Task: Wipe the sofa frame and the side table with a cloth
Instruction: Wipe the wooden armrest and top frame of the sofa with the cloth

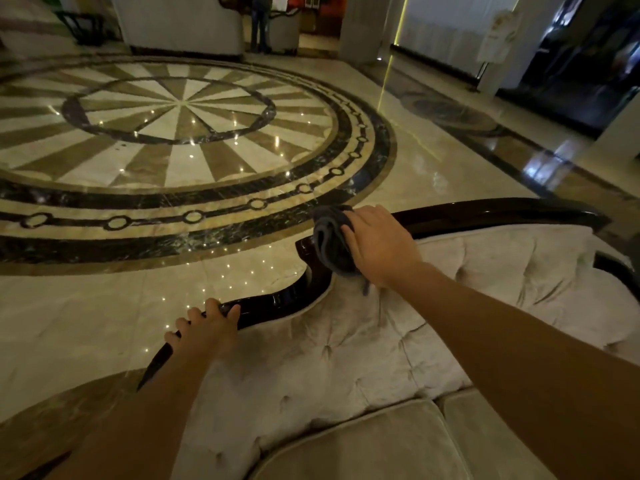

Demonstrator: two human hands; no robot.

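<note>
The sofa frame (485, 211) is a glossy dark wooden rail that curves along the top of a tufted beige backrest (346, 341). My right hand (379, 244) presses a folded grey cloth (332, 239) onto the rail where it dips and curls. Part of the cloth hangs over the rail's inner side. Lower down and to the left, my left hand (206, 325) grips the same rail with its fingers curled over the top edge. No side table is in view.
Beige seat cushions (381, 445) lie at the bottom. Behind the sofa spreads a polished marble floor (173, 109) with a round inlaid pattern. A white sofa (183, 26) and a standing person (260, 22) are far off at the top.
</note>
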